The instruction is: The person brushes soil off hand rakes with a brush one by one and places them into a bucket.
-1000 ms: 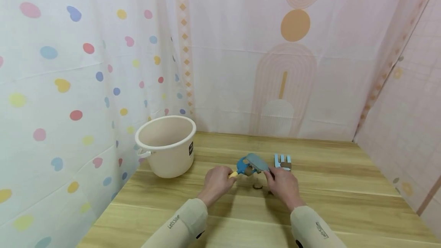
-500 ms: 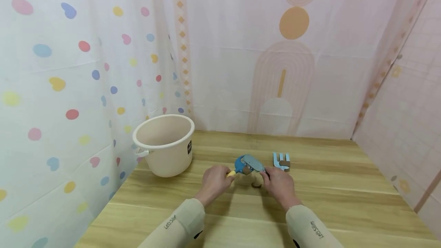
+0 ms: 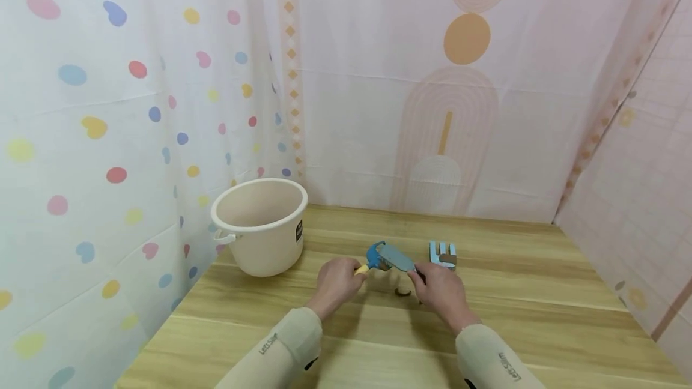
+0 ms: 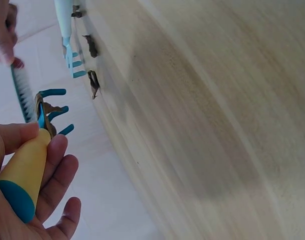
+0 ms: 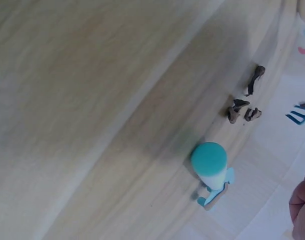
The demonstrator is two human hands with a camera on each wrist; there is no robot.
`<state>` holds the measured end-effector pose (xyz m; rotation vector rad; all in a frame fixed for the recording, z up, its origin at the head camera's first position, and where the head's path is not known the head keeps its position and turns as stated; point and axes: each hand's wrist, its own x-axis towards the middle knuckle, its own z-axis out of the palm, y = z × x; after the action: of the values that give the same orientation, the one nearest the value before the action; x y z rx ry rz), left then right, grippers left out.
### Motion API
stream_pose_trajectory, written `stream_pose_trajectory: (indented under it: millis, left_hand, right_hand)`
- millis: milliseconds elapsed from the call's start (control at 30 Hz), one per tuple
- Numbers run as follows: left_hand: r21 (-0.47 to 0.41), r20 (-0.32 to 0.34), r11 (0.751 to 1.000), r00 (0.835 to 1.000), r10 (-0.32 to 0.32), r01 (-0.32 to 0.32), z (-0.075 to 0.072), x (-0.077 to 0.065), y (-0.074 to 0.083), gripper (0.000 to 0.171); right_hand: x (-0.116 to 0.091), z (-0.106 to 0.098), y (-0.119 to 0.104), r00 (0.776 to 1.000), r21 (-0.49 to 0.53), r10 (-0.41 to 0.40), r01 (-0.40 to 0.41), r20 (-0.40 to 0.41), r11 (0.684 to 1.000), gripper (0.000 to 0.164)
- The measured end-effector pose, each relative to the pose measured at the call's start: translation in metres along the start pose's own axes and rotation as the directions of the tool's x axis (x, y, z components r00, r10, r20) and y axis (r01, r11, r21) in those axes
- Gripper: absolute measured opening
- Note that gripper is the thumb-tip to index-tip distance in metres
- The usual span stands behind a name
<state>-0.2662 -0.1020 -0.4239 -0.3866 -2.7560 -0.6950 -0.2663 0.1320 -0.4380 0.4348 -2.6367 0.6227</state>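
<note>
My left hand [image 3: 337, 284] grips the yellow handle [image 4: 27, 160] of a small hand rake [image 3: 373, 255], held above the table. Its blue prongs stick out, with brown dried leaf bits [image 4: 52, 108] caught among them. My right hand [image 3: 443, 293] holds a brush [image 3: 397, 257] by its dark handle. White bristles [image 4: 23, 92] face the rake's head, and the grey-blue back overlaps it in the head view. On the wood below lie several curled dried leaves [image 5: 255, 80], one of them a dark curved piece [image 3: 402, 293] between my hands.
A light-blue garden fork [image 3: 434, 253] lies beyond my right hand, with a brown patch across its prongs. At the left stands a cream bucket [image 3: 270, 251] with a side handle. Patterned curtains [image 3: 351, 107] hang behind and beside the wooden table [image 3: 513, 269].
The rake and brush have shifted slightly left together. The brush has tilted, and a blue prong shows past its tip. Both grips stay the same; bucket and fork have not moved.
</note>
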Motion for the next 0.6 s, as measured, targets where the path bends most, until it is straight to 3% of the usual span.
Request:
stream_pose_trajectory:
  millis: [200, 600]
  left_hand:
    - [0.004, 0.006, 1.0, 1.0, -0.001, 0.001, -0.0021, 0.0002, -0.0003, 0.021]
    - [-0.012, 0.006, 1.0, 1.0, 0.007, -0.007, -0.0014, -0.0023, 0.0011, 0.024]
  right_hand:
    - [-0.0031, -0.001, -0.0027, 1.0, -0.034, 0.007, -0.006, 0.028, 0.999, 0.018]
    - [-0.004, 0.0025, -0.0052, 0.999, -0.111, 0.032, -0.031, 0.003, 0.993, 0.018]
